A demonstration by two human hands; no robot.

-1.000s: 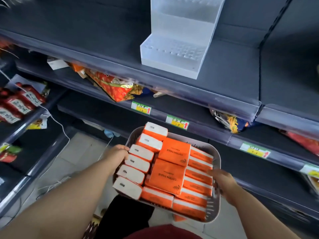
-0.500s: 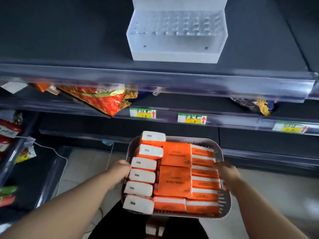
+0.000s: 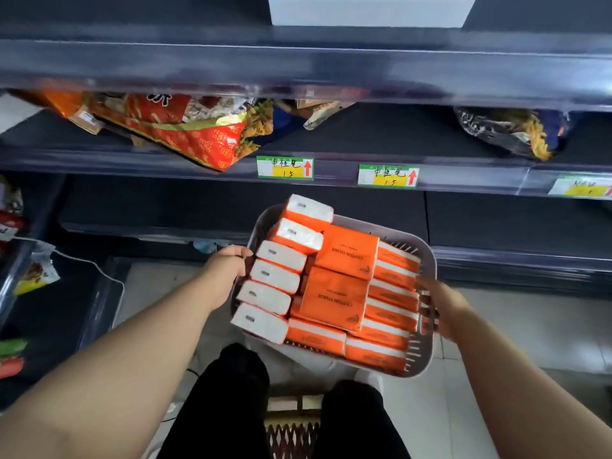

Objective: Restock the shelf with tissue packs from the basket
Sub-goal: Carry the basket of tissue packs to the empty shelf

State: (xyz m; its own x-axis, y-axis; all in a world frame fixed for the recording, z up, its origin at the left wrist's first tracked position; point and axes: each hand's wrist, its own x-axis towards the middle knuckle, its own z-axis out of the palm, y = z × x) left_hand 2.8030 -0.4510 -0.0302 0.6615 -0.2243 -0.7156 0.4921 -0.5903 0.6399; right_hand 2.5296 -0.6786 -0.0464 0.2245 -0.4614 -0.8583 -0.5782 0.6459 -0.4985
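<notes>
Basket (image 3: 427, 356): full of orange tissue packs (image 3: 334, 299), gripped at its sides by your left hand (image 3: 228, 270) and right hand (image 3: 437, 303), below the shelf (image 3: 298, 64). Risk: tilting spills the loosely stacked top packs.

I'm standing in a small shop aisle. Dark tiered shelves (image 3: 331, 134) fill the upper frame, their clear front rails carrying green-and-yellow price tags (image 3: 284, 167) with handwritten figures and red arrows. Bagged snacks (image 3: 185, 137) lie at upper left, more packaged goods (image 3: 510, 130) at upper right.
</notes>
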